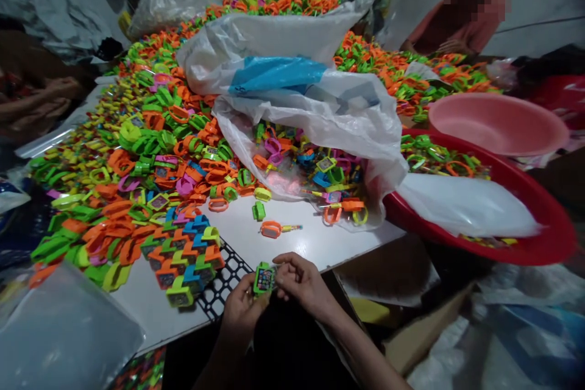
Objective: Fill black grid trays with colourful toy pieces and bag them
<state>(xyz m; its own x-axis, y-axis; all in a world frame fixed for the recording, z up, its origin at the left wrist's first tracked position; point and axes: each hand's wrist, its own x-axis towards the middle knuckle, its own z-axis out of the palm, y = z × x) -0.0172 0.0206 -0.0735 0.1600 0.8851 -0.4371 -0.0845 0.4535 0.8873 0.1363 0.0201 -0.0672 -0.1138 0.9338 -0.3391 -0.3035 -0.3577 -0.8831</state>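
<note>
A green toy watch (264, 278) with a dark printed face is held over my lap at the table's front edge. My left hand (242, 304) grips it from the left side. The fingers of my right hand (299, 280) are bent and pinched at the watch's right edge; whether they hold a small part there is hidden. Left of my hands, a black grid tray (223, 280) bears rows of orange, green, blue and yellow toy watches (185, 256). Just beyond my hands, an orange toy watch (271, 230) lies beside a short yellow stick.
A large heap of toy watches (183, 152) covers much of the white table (237, 219). An open white plastic sack (292, 91) holds more. At the right stand a red basin (548, 225) and a pink basin (498, 125). Other people sit at the left and far right.
</note>
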